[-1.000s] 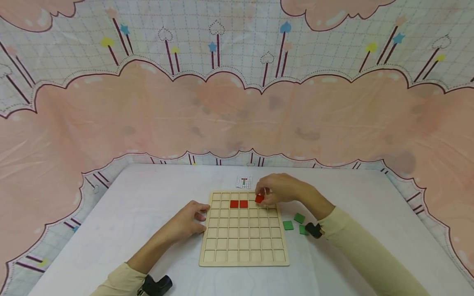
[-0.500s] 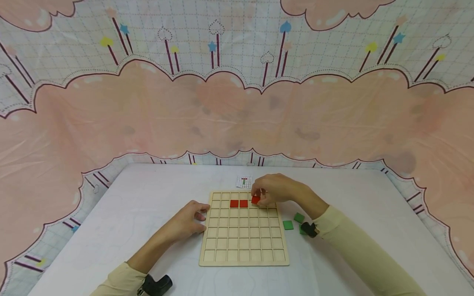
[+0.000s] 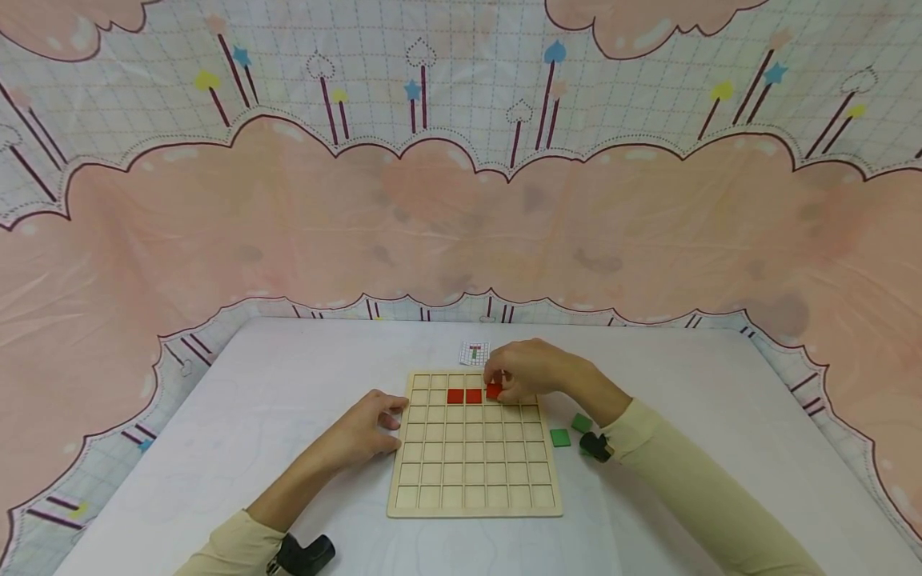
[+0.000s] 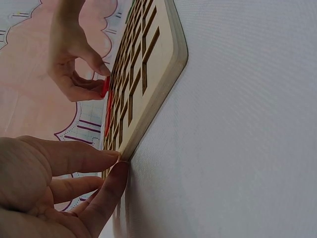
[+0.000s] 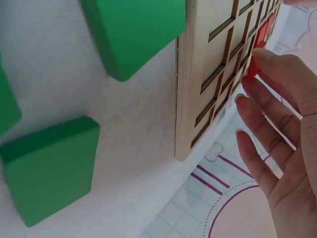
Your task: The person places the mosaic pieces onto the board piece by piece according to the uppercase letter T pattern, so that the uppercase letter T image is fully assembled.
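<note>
Head view: a person sits at a white table (image 3: 288, 400) with a wooden grid board (image 3: 475, 444) in front of them.
Right hand: the right hand (image 3: 529, 372) is over the far part of the board, and its thumb and fingertips pinch a red tile (image 3: 493, 391).
Red tile: it is at the cell just right of two red tiles (image 3: 464, 396) that already lie side by side in the board's second row; it looks slightly tilted, and I cannot tell if it sits fully in the cell.
Left hand: the left hand (image 3: 363, 432) rests on the table, its loosely bent fingers touch the left edge of the board, and it holds nothing.
Green tiles: green tiles (image 3: 560, 438) lie on the table just right of the board, near the right wrist.
Pattern card: a small card (image 3: 475, 353) with a printed grid lies beyond the board's far edge.
Backdrop: a pink and white cloth (image 3: 461, 200) with cloud shapes hangs behind the table.
</note>
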Available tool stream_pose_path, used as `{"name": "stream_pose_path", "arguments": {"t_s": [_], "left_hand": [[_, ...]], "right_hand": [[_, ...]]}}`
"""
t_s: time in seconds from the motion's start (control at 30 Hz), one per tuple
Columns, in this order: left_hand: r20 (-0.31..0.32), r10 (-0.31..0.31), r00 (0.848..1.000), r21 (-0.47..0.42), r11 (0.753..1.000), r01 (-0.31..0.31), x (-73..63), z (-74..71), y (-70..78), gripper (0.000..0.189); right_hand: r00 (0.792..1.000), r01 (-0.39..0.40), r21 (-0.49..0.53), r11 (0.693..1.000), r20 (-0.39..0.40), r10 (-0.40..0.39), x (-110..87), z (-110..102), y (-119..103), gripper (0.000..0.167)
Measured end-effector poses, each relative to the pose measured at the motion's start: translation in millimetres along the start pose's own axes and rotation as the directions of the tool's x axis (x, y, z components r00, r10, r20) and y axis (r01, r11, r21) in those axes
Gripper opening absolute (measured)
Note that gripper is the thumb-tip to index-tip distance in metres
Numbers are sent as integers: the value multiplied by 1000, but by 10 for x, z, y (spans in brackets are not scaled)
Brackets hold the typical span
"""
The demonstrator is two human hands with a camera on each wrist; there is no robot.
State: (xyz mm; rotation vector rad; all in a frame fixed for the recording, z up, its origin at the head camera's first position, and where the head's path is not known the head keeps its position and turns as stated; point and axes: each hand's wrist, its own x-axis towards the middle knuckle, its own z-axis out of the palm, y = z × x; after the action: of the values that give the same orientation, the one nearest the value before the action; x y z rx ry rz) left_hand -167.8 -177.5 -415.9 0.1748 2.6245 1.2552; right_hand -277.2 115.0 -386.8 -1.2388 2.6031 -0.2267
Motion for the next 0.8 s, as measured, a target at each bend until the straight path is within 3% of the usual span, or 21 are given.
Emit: {"name": "stream_pose_path", "arguments": {"t_s": [0.8], "left_hand": [[0, -15, 1000, -6, 1000, 15, -8, -4, 6, 66]], "right_hand": [[1000, 17, -18, 1000, -23, -17, -54, 35, 35, 19]]}}
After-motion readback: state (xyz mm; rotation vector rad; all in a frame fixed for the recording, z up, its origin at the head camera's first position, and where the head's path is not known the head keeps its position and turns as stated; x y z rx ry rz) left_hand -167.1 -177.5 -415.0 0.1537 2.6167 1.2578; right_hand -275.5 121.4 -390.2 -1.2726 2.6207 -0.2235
